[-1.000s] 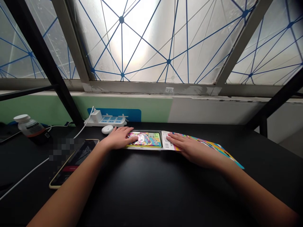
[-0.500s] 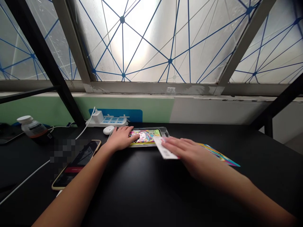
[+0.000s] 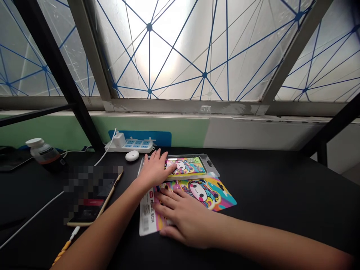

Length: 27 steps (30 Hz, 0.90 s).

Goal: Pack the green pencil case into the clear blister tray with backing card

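Observation:
My left hand (image 3: pixel 156 168) lies with fingers spread on the left part of a clear plastic package (image 3: pixel 211 169). Inside the package shows a bright printed piece (image 3: pixel 187 167) with a white cartoon face. Just in front of it, a colourful printed card (image 3: pixel 222 195) rests flat on the black table, with a similar cartoon character and a white barcode strip at its left end. My right hand (image 3: pixel 182 215) is laid palm down across this card, fingers stretched out, covering its middle. The card's far edge meets the package's near edge.
Left of my forearm lies a phone (image 3: pixel 109 197), partly blurred out, with an orange-wrapped cable (image 3: pixel 63 252) near it. A white earbud case (image 3: pixel 132 156), a power strip (image 3: pixel 137 145) and a bottle (image 3: pixel 45 154) stand farther back. Black frame bars (image 3: pixel 84 125) rise before the window.
My right hand has moved left and nearer, bringing the card down flat in front of the package. My left hand has shifted slightly right, still on the package.

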### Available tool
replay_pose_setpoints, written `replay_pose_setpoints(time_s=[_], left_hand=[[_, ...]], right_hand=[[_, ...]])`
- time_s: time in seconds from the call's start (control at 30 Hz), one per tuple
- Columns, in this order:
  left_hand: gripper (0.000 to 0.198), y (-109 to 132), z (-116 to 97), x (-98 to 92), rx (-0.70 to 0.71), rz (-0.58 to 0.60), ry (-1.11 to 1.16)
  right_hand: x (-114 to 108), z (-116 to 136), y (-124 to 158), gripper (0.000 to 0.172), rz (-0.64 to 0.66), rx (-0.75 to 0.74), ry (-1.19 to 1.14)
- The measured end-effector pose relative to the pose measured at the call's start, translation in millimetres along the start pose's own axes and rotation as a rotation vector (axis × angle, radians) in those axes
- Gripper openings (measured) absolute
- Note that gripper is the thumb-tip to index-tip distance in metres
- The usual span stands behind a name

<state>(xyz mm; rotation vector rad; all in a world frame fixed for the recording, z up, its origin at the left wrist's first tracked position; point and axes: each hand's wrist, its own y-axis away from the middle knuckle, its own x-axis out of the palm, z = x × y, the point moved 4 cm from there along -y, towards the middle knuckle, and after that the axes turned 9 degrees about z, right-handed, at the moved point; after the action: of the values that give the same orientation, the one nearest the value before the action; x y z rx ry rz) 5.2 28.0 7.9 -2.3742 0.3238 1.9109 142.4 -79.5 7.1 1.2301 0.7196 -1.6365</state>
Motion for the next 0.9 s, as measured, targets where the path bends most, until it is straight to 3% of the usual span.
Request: replay_pose_setpoints(time_s=[0.27,0.6,0.9], left_hand=[[0.075,0.7,-6.5,6.4,-0.023,-0.010,-0.015],[0.068,1.6,-9.5,5.1,0.028,-0.058,-0.054],[0.066,0.6,-9.3,4.5,0.064,-0.019,-0.053]], right_hand=[[0.3,-4.9,-15.9,0.047,-0.079,0.050,-0.023],[0.7,-5.6,-15.3,0.045,-0.102,0.062,-0.052],[6.2,-9.4,-22.2,0.049,-0.122,0.087,-0.024]])
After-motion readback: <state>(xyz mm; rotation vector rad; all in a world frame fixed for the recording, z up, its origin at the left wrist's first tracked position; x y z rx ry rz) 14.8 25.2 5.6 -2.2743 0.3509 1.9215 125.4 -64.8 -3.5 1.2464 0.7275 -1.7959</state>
